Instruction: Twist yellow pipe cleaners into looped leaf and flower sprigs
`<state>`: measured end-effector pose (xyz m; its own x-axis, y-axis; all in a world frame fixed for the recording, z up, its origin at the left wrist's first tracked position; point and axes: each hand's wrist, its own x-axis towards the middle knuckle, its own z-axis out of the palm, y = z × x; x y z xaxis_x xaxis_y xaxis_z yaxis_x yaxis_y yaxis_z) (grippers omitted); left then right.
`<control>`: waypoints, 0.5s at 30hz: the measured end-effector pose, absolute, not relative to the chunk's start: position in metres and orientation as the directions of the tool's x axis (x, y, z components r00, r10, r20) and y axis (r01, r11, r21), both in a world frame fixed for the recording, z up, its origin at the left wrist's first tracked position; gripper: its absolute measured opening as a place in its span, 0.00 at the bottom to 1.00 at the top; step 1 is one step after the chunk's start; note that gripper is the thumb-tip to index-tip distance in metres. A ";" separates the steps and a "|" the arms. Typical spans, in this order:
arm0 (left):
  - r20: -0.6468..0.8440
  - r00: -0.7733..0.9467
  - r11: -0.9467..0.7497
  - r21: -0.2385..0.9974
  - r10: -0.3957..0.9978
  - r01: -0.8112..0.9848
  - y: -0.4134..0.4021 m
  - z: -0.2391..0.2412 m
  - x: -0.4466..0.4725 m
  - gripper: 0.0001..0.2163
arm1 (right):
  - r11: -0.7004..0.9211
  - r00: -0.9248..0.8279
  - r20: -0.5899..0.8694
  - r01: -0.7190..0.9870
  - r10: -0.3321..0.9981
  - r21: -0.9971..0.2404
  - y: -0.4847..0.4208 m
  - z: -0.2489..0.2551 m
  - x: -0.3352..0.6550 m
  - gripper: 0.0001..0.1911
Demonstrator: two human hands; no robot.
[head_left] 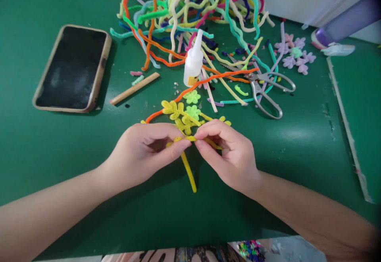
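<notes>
My left hand (145, 151) and my right hand (229, 151) meet at the middle of the green table (44, 143). Both pinch a yellow pipe cleaner (188, 167), which is bent between the fingertips; its free end hangs down toward me. Just beyond my fingers lie small yellow pipe-cleaner flowers (175, 110) and green ones (192, 96). An orange pipe cleaner (214, 79) runs diagonally behind them.
A tangled heap of coloured pipe cleaners (193, 4) fills the far middle. A white glue bottle (193, 60) stands before it. Scissors (264, 89) lie to the right, purple flowers (294, 54) beyond them. A phone (73, 67) and a wooden stick (134, 88) lie at left.
</notes>
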<state>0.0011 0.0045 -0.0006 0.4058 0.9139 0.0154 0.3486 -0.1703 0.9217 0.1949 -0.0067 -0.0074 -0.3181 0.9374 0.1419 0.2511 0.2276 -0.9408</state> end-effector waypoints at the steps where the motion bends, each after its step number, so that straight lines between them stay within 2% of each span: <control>1: 0.010 0.397 -0.156 0.928 0.918 0.338 0.004 0.000 0.001 0.06 | 0.230 -0.322 0.142 0.254 0.936 -0.939 -0.007 -0.007 0.195 0.05; 7: 0.012 0.368 -0.105 0.966 0.930 0.236 0.003 0.000 -0.001 0.06 | 0.276 -0.356 0.188 0.217 0.916 -0.936 -0.007 -0.008 0.193 0.03; 15: 0.034 0.349 -0.131 0.957 0.936 0.259 0.004 -0.002 0.000 0.08 | 0.327 -0.380 0.247 0.163 0.891 -0.931 -0.005 -0.008 0.192 0.03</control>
<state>-0.0001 0.0040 -0.0018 0.3490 0.9365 0.0340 0.2592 -0.1314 0.9568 0.1922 -0.0055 -0.0076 -0.3804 0.8914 0.2465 0.1627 0.3269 -0.9310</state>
